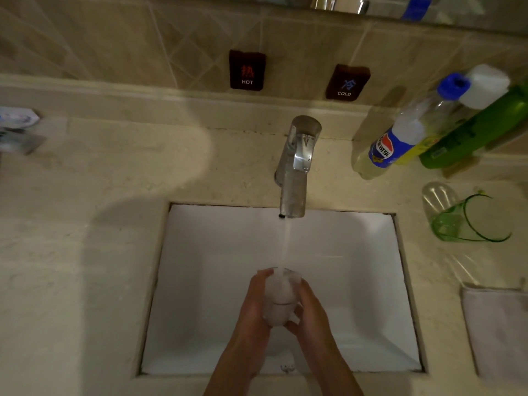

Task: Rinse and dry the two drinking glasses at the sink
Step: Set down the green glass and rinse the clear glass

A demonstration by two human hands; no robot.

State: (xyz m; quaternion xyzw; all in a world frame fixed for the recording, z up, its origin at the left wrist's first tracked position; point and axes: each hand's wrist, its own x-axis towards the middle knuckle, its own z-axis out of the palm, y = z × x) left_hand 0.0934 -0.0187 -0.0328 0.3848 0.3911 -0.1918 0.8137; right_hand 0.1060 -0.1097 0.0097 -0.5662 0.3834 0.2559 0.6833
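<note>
A clear drinking glass (pixel 280 295) is held upright over the white sink basin (pixel 217 281), under the water running from the chrome tap (pixel 297 167). My left hand (pixel 253 312) grips its left side and my right hand (pixel 310 312) grips its right side and base. The stream falls into the glass's mouth. A second glass, green-tinted (pixel 468 221), stands on the counter to the right of the basin.
A grey cloth (pixel 497 330) lies on the counter at the right front. A blue-capped bottle (pixel 405 130) and a green bottle (pixel 480 130) stand at the back right. Hot and cold signs (pixel 247 70) hang on the tiled wall. Small packets (pixel 17 130) lie far left.
</note>
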